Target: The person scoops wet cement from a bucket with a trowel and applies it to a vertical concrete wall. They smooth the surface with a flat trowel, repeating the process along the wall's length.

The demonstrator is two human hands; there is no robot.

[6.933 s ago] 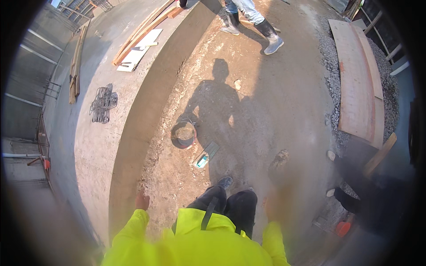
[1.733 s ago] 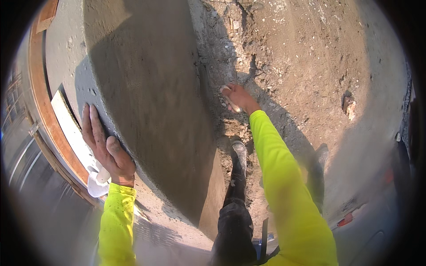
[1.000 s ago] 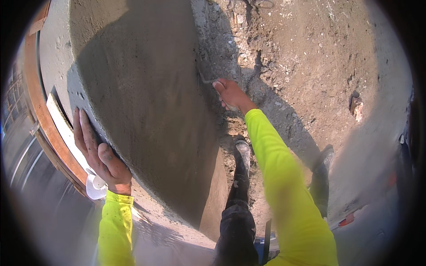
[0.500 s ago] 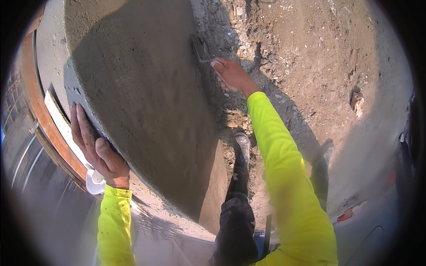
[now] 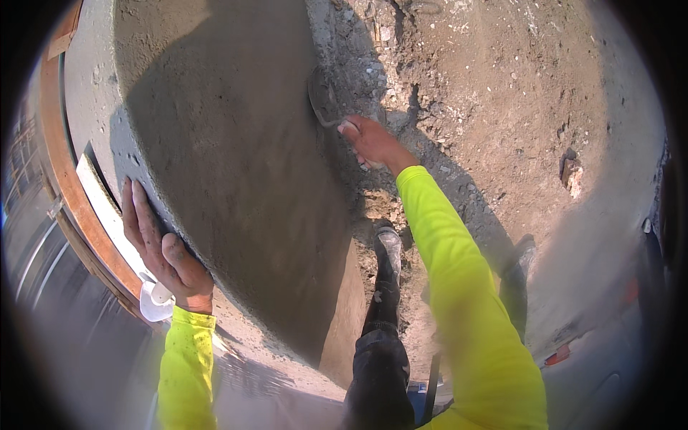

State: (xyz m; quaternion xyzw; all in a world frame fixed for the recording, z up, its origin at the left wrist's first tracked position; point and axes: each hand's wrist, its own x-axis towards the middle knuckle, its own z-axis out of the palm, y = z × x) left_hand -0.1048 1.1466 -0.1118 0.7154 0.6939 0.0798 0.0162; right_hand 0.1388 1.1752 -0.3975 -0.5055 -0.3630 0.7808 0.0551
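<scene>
A curved wall with wet grey render [image 5: 236, 143] fills the middle left. My right hand [image 5: 374, 143] is closed round the handle of a trowel [image 5: 323, 99]. The blade is down at the foot of the wall, where the render meets the rough soil; how firmly it touches I cannot tell. My left hand [image 5: 170, 258] lies on the wall's top edge with its fingers stretched out, holding nothing. Next to its wrist, a white tool [image 5: 156, 301] rests beside a long pale strip [image 5: 107, 211].
Stony soil [image 5: 494, 100] spreads along the right of the wall. My boot [image 5: 388, 247] stands on it near the wall's foot. A reddish-brown board [image 5: 56, 143] curves along the far left. A broken lump [image 5: 572, 178] sticks out of the soil at right.
My right hand and the trowel have come a little nearer along the wall's foot. My left hand stays on the top edge. The whole view has shifted slightly.
</scene>
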